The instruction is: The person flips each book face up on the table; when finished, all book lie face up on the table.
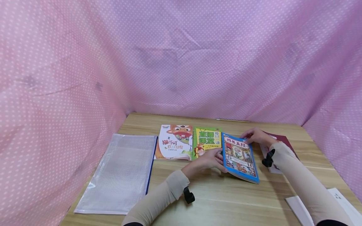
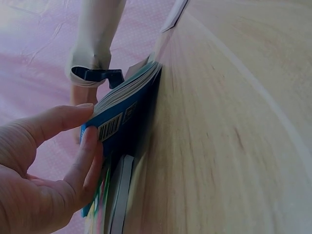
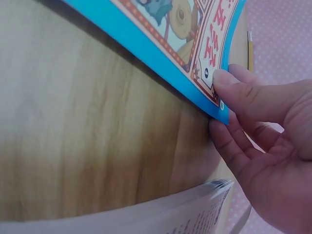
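Both hands hold a blue picture-covered book (image 1: 240,156), tilted a little above the table. My left hand (image 1: 207,160) pinches its left edge near the lower corner; in the left wrist view the thumb lies on one face and the fingers on the barcode side. At the upper right corner, my right hand (image 1: 255,137) pinches the cover between thumb and fingers, as the right wrist view shows. Just left lies a green book (image 1: 207,138), its edge overlapped by the blue one. Beside that is a white book with an orange fox-like figure (image 1: 173,142).
A clear zip pouch (image 1: 118,172) lies on the table's left side. Under the right forearm sits a maroon book (image 1: 285,141). White paper items (image 1: 343,201) are at the front right. A pencil (image 1: 233,120) lies along the back edge, before a pink dotted curtain (image 1: 181,62).
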The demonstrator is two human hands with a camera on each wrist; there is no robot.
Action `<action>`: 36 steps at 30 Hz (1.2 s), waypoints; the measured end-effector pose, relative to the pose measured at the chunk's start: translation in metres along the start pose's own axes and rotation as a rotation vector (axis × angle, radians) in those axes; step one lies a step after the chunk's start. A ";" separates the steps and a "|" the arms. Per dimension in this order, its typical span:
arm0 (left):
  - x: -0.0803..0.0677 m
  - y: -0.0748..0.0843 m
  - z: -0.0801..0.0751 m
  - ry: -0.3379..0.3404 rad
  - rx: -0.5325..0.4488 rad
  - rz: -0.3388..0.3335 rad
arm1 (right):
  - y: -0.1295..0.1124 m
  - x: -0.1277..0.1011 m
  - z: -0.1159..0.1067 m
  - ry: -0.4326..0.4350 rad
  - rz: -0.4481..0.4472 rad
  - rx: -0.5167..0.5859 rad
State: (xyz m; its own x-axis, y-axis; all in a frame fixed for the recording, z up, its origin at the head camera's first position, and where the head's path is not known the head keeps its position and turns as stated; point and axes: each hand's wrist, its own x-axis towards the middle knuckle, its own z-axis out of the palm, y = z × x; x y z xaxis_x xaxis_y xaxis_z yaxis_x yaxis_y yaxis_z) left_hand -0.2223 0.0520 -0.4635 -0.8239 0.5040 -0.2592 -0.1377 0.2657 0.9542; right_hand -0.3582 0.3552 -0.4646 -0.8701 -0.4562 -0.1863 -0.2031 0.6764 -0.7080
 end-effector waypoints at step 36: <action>0.025 -0.010 0.019 0.177 0.046 -0.044 | 0.007 0.009 -0.011 0.129 0.085 -0.044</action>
State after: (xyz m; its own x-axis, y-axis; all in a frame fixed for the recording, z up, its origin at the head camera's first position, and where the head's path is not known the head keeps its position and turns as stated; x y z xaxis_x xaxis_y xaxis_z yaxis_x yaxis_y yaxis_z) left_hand -0.2310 0.0775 -0.4819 -0.9021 0.3395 -0.2663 -0.1539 0.3234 0.9337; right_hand -0.3720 0.3621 -0.4637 -0.9348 -0.3203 -0.1532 -0.1434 0.7353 -0.6623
